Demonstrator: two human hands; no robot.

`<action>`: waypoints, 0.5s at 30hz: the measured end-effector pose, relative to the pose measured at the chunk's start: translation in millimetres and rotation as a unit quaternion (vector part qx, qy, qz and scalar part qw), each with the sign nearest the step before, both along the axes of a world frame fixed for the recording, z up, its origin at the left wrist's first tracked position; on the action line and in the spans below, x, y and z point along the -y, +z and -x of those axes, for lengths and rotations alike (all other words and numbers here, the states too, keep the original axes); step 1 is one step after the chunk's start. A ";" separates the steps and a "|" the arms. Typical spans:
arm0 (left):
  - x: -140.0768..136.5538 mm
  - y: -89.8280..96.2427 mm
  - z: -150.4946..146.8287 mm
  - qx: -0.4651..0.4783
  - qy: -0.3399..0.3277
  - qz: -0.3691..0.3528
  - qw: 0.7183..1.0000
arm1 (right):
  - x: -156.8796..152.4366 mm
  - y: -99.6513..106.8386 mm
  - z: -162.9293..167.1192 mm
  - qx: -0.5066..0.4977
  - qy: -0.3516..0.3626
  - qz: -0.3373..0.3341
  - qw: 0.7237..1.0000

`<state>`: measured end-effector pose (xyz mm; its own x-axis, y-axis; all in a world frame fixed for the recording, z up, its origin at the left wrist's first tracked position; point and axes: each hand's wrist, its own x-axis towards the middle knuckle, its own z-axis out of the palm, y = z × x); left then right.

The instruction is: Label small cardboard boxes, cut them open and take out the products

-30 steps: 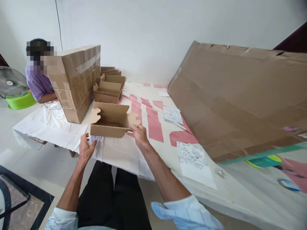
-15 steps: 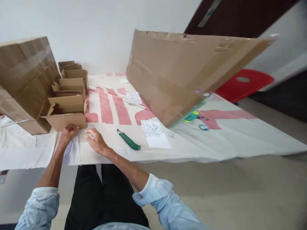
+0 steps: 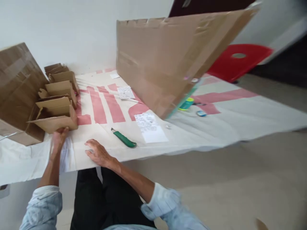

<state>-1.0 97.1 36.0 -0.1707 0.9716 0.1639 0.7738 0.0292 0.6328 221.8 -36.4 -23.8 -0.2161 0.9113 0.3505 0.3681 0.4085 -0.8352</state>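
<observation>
My left hand (image 3: 59,139) is at the lower front edge of a small open cardboard box (image 3: 56,123), its bent fingers closed against the cardboard. The fingertips are partly hidden. My right hand (image 3: 99,153) lies low over the table's near edge, thumb and fingers apart, with nothing visible in it. A green utility knife (image 3: 124,138), its tip pointing up and left, rests on the cloth to the right of that hand. Behind the front box stand more small open boxes (image 3: 59,86) in a row.
A large carton (image 3: 16,92) stands at the left. Another big cardboard piece (image 3: 163,60) leans across the table's back. Printed papers (image 3: 153,137), a tape roll (image 3: 186,103) and a small blue-white roll (image 3: 201,113) lie on the white-and-pink tablecloth (image 3: 230,127). Beyond is a red chair (image 3: 237,62).
My view has shifted to the right. My right hand has moved away from the front box, and its fingers have spread. My left hand stays at the box's lower front.
</observation>
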 end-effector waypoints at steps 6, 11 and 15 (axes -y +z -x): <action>9.6 -2.3 -30.0 -0.104 0.016 0.074 0.992 | 10.7 -17.4 -10.6 -0.019 -0.002 -0.023 1.000; -4.1 -1.3 -42.3 -0.140 0.040 0.103 0.984 | 24.0 -21.1 -20.6 0.016 -0.031 -0.077 0.996; -6.1 -1.2 -44.2 -0.150 0.042 0.109 0.982 | 37.5 -18.9 -40.4 0.060 -0.076 -0.126 0.987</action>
